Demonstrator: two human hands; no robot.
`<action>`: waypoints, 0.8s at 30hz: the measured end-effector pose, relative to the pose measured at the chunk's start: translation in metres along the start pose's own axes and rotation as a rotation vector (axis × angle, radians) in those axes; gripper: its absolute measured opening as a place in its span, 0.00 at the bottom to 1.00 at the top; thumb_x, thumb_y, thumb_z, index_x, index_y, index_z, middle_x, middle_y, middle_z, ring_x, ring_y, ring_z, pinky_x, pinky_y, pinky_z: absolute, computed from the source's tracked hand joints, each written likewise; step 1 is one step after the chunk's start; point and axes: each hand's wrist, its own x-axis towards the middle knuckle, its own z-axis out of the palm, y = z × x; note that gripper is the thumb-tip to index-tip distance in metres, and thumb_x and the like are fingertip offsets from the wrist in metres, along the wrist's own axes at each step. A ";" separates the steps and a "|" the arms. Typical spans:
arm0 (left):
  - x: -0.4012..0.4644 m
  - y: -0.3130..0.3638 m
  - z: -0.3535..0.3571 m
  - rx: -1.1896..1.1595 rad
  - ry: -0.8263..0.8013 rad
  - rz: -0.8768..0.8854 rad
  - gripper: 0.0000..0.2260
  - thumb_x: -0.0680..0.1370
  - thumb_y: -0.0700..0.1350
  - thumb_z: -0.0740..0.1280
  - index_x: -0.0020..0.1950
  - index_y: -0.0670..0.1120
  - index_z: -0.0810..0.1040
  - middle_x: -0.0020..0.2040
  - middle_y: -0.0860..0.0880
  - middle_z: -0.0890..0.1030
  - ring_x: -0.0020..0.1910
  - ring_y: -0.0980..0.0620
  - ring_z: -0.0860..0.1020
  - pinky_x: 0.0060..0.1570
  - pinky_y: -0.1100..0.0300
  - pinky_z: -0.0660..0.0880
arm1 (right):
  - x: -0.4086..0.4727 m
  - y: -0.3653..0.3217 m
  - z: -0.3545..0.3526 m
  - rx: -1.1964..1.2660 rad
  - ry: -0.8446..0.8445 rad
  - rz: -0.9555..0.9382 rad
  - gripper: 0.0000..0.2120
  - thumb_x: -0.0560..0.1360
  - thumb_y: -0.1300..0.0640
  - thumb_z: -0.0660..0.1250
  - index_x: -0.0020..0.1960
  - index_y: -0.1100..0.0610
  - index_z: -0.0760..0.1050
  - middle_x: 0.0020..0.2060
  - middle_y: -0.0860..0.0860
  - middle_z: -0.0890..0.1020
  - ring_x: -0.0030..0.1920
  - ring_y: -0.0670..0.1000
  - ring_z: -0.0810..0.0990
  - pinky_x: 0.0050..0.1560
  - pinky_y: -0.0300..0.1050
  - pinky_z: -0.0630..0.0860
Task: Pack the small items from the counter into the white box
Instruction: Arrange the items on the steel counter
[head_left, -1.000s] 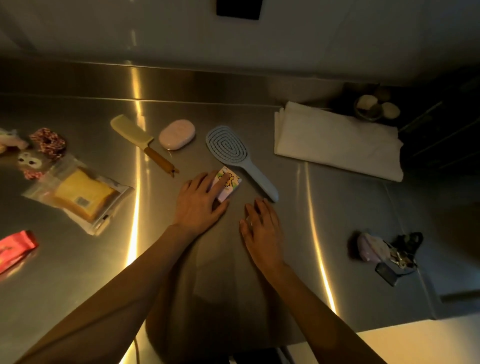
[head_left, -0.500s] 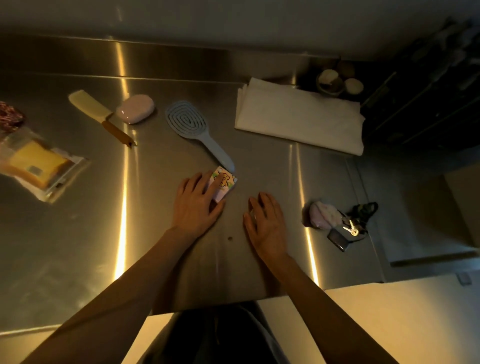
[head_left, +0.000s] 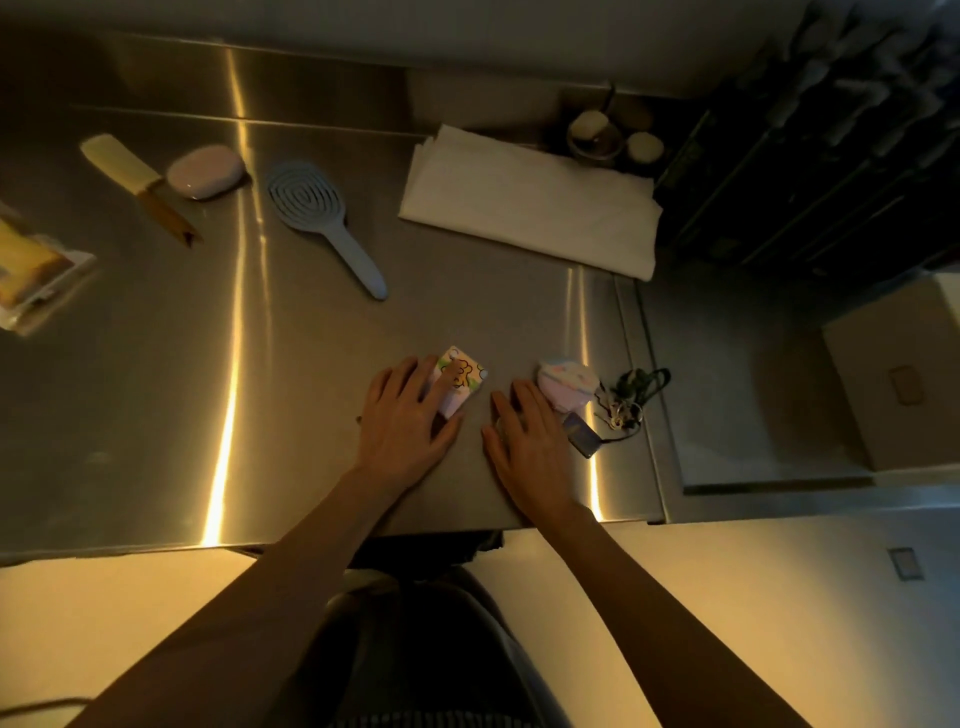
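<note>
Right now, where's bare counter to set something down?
Widest patch: between the snack bag, hairbrush and left hand. Smaller patch between the brush handle and folded cloth. Crowded by the right hand: cartoon card, pastel pouch, keys.

Both bare forearms reach forward, palms down. The left hand lies flat with fingers spread and straight. The right hand lies flat too, fingers relaxed.

Left hand slid card toward keychain.
</note>
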 end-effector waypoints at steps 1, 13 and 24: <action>-0.002 0.006 0.001 0.001 0.005 -0.004 0.23 0.78 0.56 0.60 0.69 0.46 0.72 0.67 0.42 0.74 0.64 0.40 0.71 0.63 0.47 0.64 | -0.002 0.005 -0.002 -0.003 0.008 0.000 0.22 0.77 0.48 0.55 0.62 0.61 0.74 0.62 0.63 0.75 0.64 0.61 0.73 0.64 0.56 0.66; -0.020 0.046 0.007 0.006 -0.054 -0.087 0.25 0.78 0.58 0.58 0.72 0.47 0.69 0.67 0.41 0.73 0.65 0.40 0.71 0.64 0.44 0.67 | -0.031 0.033 -0.014 -0.050 0.073 -0.116 0.22 0.78 0.48 0.56 0.64 0.61 0.73 0.63 0.61 0.75 0.66 0.59 0.71 0.66 0.55 0.65; 0.001 0.049 -0.021 0.019 -0.017 -0.058 0.24 0.78 0.56 0.55 0.70 0.45 0.71 0.68 0.42 0.72 0.67 0.41 0.68 0.67 0.44 0.62 | 0.006 0.016 -0.040 -0.009 0.157 -0.139 0.20 0.79 0.49 0.54 0.65 0.59 0.71 0.64 0.60 0.74 0.67 0.58 0.70 0.68 0.53 0.59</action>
